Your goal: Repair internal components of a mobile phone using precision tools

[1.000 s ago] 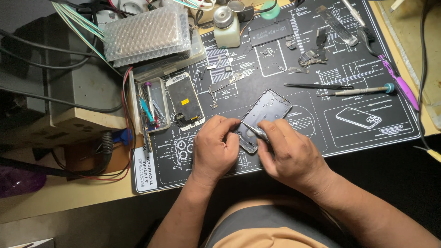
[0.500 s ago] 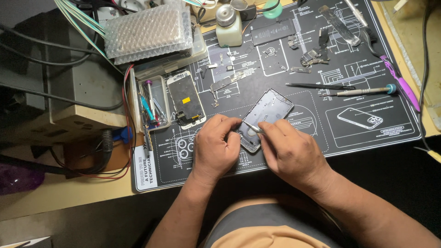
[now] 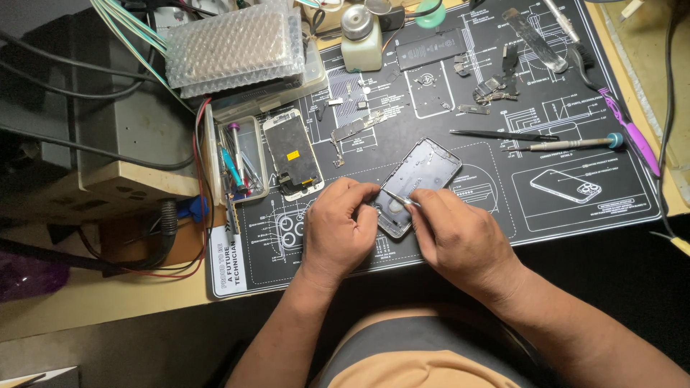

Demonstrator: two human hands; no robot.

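- The left hand (image 3: 339, 228) rests on the black printed repair mat (image 3: 460, 215), fingers curled in, its fingertips pressed against the near left edge of the opened grey phone housing (image 3: 418, 179); it steadies the housing rather than lifting it.
- The right hand (image 3: 460, 241) pinches thin metal tweezers (image 3: 399, 199) between thumb and forefinger, with the tip reaching into the lower part of the housing.
- The phone housing lies flat on the mat near its middle, tilted on a diagonal, its upper end pointing away to the right, its lower end between the two hands.
- Left of the housing, a detached phone screen with a white frame and a small yellow sticker (image 3: 292, 152) lies face up on the mat, apart from the hands.
- Further left, a clear rectangular plastic tray of small tools (image 3: 241, 162) sits at the mat's edge.
- Above it, a sheet of bubble wrap (image 3: 233, 47) covers a stack of boxes.
- A white pump bottle with a metal top (image 3: 359, 39) stands at the far edge, with a flat black phone battery (image 3: 431, 49) just beside it.
- To the right, well apart from the hands, lie black tweezers (image 3: 496, 134), a screwdriver with a teal end (image 3: 571, 144) and a purple-handled tool (image 3: 636, 140).
- Small metal brackets (image 3: 492, 88) are scattered on the far part of the mat.
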